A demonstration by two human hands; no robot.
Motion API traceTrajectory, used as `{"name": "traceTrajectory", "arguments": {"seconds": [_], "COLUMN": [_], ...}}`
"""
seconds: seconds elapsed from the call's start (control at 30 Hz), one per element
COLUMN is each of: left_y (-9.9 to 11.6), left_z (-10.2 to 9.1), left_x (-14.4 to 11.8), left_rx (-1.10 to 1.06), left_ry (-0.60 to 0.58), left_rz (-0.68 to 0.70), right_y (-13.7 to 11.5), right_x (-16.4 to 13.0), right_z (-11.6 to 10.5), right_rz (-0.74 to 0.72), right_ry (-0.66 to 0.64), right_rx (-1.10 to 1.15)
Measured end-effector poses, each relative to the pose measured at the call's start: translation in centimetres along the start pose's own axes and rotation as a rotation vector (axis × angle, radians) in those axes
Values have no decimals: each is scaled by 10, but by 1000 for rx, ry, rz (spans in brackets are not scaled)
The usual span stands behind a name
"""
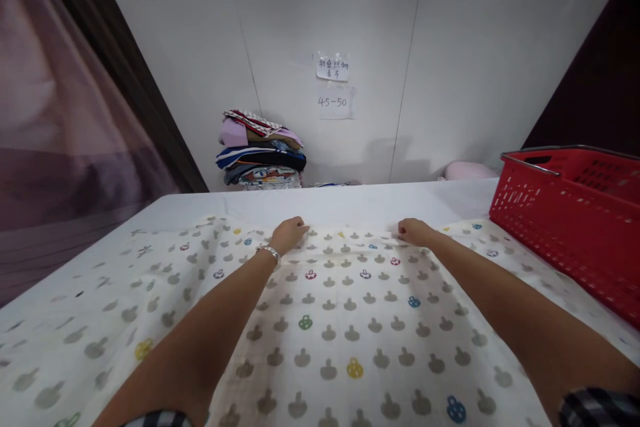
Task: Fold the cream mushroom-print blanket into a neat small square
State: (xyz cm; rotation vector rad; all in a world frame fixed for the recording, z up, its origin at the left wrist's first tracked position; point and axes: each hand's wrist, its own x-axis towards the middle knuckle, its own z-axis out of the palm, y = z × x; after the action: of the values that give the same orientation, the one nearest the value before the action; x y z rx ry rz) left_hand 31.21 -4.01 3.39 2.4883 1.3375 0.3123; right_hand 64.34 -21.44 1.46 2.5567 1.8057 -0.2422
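Observation:
A white cloth (340,333) printed with grey and coloured mushroom shapes lies spread over the table. At its far edge, left of centre, my left hand (289,235) pinches the fabric, a silver bracelet on the wrist. My right hand (415,231) grips the same far edge further right, its fingers closed. Between the two hands the edge runs fairly straight, with small creases just below it. Both arms reach forward across the cloth, and its near side runs out of view at the bottom.
A red plastic basket (575,220) with a metal handle stands at the right on the cloth's side. Behind the white table (350,203) rises a stack of folded fabrics (263,150). Paper notes (336,102) hang on the wall. A pinkish curtain (65,133) hangs at the left.

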Motion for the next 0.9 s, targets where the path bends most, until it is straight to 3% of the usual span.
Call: {"name": "traceTrajectory", "arguments": {"seconds": [0.17, 0.3, 0.4, 0.5, 0.6, 0.9], "left_y": [4, 2, 0, 1, 5, 6], "left_z": [7, 16, 22, 27, 31, 37], "left_x": [13, 19, 19, 21, 25, 25], "left_rx": [-30, -11, 3, 32, 94, 271], "left_ry": [102, 77, 31, 10, 33, 87], "left_rz": [-125, -148, -154, -136, -112, 40], "right_y": [-1, -4, -3, -1, -3, -5], "right_x": [6, 9, 12, 19, 27, 31], "right_z": [-4, 4, 6, 3, 5, 22], "right_rz": [9, -42, 27, 158, 248, 238], "right_ry": [93, 61, 113, 224, 256, 207], "right_rx": [7, 31, 16, -25, -53, -72]}}
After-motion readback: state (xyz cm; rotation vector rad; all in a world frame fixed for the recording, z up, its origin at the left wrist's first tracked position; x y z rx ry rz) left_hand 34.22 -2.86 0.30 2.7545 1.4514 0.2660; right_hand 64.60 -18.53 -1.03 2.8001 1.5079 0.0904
